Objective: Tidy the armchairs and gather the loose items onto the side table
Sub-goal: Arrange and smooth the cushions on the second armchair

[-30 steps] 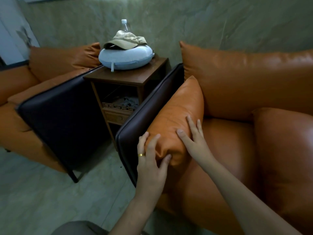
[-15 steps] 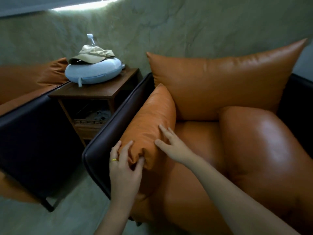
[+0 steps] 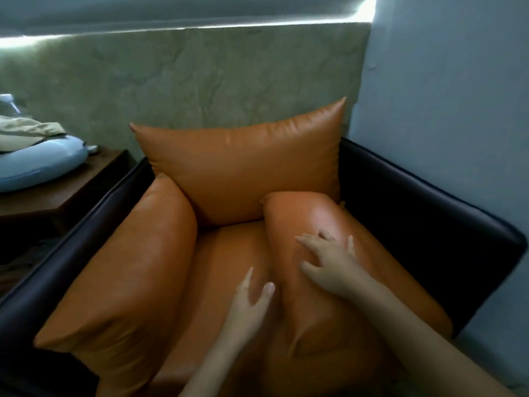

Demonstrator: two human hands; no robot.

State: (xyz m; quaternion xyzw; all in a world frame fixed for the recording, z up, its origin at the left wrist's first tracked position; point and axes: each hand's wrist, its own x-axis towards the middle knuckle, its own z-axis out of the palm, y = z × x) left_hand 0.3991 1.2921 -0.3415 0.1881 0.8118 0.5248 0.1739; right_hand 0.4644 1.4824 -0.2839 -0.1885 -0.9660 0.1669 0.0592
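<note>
Right cushion (image 3: 303,213) lies slumped on the armchair (image 3: 415,210) seat; left cushion (image 3: 137,267) stands upright.

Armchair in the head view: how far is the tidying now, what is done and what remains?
Done: the cap sits on the blue pillow on the side table; the left cushion stands along the left armrest. In hand: the right hand presses the right cushion, which slumps over the seat; the left hand is at its edge. Left: stand it against the right armrest.

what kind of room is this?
Probably a living room or lounge corner: an orange leather armchair with a dark frame, a dark wooden side table beside it, and a green marbled wall behind.
</note>
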